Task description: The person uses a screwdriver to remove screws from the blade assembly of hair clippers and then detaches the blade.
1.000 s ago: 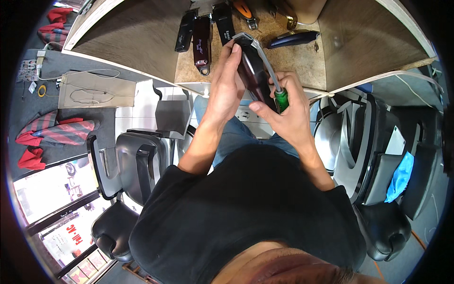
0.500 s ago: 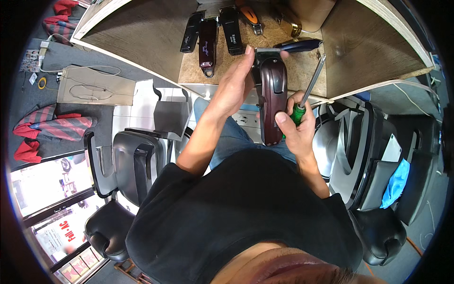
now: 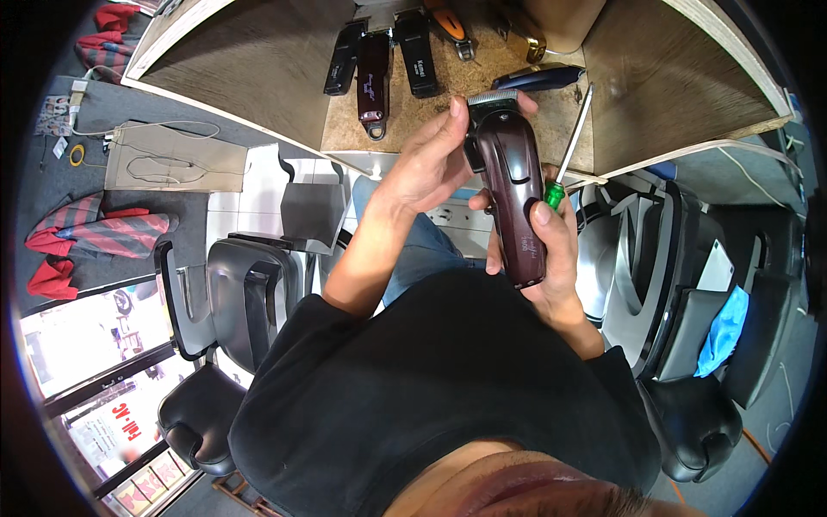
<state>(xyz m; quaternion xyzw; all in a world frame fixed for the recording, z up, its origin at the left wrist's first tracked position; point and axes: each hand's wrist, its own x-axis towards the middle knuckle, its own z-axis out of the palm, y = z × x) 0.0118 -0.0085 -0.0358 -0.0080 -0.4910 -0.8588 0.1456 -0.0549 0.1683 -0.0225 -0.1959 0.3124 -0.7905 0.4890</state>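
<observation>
A dark maroon hair clipper [image 3: 514, 185] is held between my hands in front of my lap, its metal blade pointing away from me. My left hand [image 3: 426, 164] grips the blade end, thumb at the blade's left corner and a fingertip showing past its right side. Lower down, my right hand [image 3: 551, 250] wraps the clipper's body, with its thumb on the right edge. That hand also keeps a screwdriver [image 3: 555, 191] with a green handle, its steel shaft slanting up and away; part of the handle is hidden behind the clipper and fingers.
On the wooden shelf [image 3: 465, 116] beyond lie a second maroon clipper [image 3: 373, 82], black clippers [image 3: 417, 56], an orange trimmer [image 3: 450, 33] and a dark blue trimmer [image 3: 541, 78]. Black barber chairs [image 3: 237, 284] stand on both sides. A blue cloth [image 3: 722, 332] hangs at right.
The clipper has turned so its upper face shows more, and its rear end has shifted right and nearer me. My right hand now wraps it more, covering more of the screwdriver handle.
</observation>
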